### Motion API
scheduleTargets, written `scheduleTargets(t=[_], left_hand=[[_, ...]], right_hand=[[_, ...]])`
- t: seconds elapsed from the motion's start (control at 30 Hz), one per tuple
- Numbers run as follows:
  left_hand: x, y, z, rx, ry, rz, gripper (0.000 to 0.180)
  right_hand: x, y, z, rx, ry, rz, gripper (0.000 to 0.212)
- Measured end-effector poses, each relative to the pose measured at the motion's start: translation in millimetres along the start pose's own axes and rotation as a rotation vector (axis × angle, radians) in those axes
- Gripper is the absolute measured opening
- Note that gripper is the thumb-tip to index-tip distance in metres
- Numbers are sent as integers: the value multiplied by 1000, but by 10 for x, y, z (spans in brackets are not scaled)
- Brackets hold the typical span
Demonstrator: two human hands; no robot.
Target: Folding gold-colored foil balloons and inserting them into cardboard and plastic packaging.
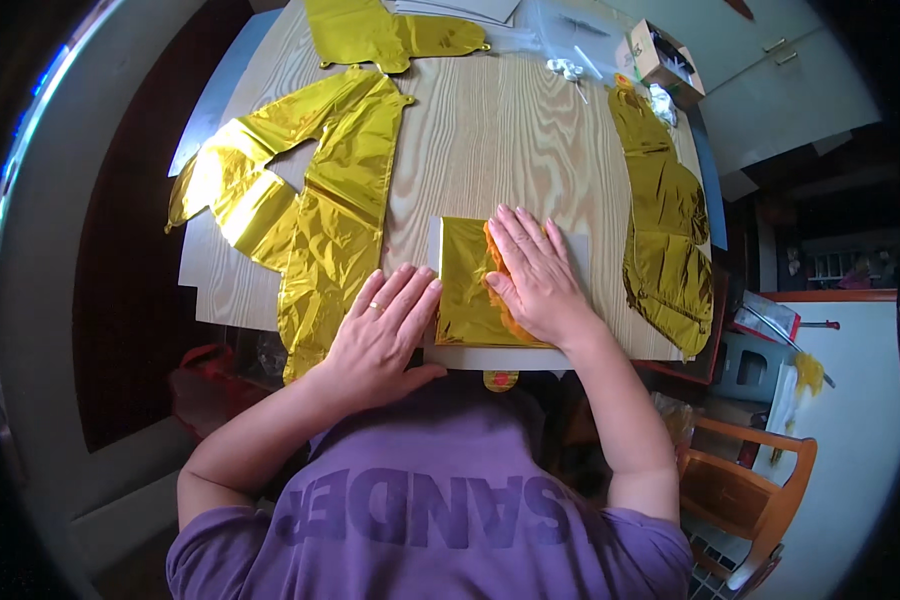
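A folded square of gold foil [463,285] lies on a pale flat board [500,357] at the table's near edge. Across its right part my right hand [544,284] rests flat, fingers stretched out, over a crumpled orange cloth [493,250]. Most of that cloth is hidden beneath the palm. My left hand [378,342] lies open by the foil's left edge, with a ring on one finger and nothing held. To its left spreads a flat gold foil balloon [345,170] with an angular outline and a triangular gap.
Another gold foil balloon [370,32] lies at the far left of the wooden table [490,130], and a wrinkled one [667,210] runs along the right edge. A small cardboard box [660,65] and clear plastic [560,35] sit far right. A wooden chair [740,480] stands lower right.
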State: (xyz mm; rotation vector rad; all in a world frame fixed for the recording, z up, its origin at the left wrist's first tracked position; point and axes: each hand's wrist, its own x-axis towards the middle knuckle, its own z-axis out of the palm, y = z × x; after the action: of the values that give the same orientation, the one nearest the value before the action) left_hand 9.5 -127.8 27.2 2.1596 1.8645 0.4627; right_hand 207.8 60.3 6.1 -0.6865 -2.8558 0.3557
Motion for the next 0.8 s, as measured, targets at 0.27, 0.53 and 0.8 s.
scheduleTargets(t=[0.27,0.53,0.8], left_hand=[[-37,-42,35,8,25,24,100],[21,22,-84,40,-13,19,96],[51,-56,22,90,-11,210,77]], right_hand=[[-37,44,-34,-17,-44,-46,62],[-51,59,-3,-34,-44,-56,65],[-49,49,-8,-34,-30,-53,67]])
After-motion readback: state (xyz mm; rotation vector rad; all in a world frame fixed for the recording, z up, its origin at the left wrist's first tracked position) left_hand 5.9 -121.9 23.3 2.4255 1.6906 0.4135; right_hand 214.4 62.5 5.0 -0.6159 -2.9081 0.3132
